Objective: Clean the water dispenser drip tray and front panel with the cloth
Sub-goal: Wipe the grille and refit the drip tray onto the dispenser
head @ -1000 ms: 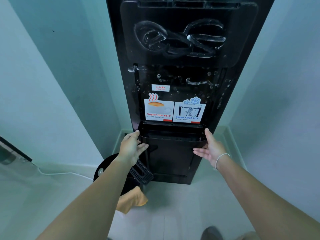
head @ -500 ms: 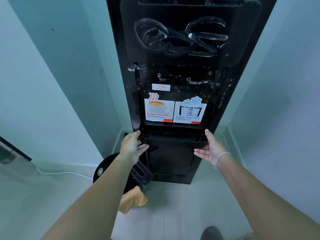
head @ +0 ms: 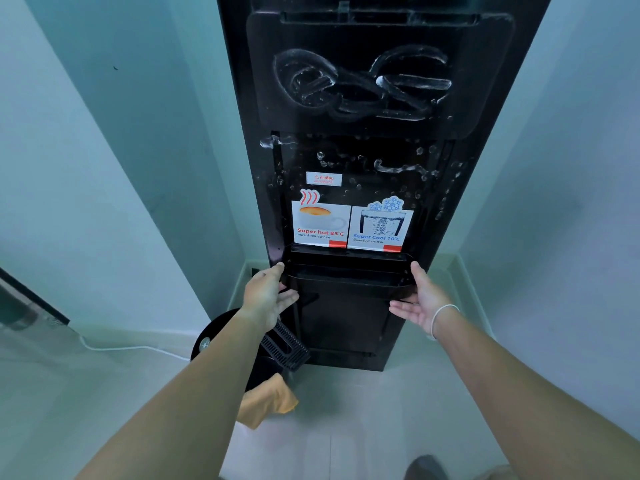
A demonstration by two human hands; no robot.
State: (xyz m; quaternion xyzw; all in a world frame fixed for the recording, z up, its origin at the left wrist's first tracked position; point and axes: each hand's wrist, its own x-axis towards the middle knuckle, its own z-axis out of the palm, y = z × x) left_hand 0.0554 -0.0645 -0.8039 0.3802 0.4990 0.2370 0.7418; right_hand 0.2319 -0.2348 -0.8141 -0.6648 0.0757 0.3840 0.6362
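1. The drip tray [head: 349,271] sits in its slot at the foot of the water dispenser's front panel [head: 360,98], just under the hot and cold stickers [head: 351,225]. It lies directly between the two sets of fingers, its long axis running from hand to hand.
2. The left hand [head: 266,299] cups the tray's left end, thumb at the top corner and fingers [head: 289,299] loosely spread beneath it; they are not clamped.
3. The right hand [head: 420,299] mirrors it at the right end, palm open, fingers [head: 401,308] under the rim.
4. Both hands are equally near, so the move looks two-handed: likely sliding the tray along its short axis, straight out or in.
5. The orange cloth [head: 266,400] lies on the floor below the left forearm, beside the grille [head: 284,348]; foam streaks mark the panel above.
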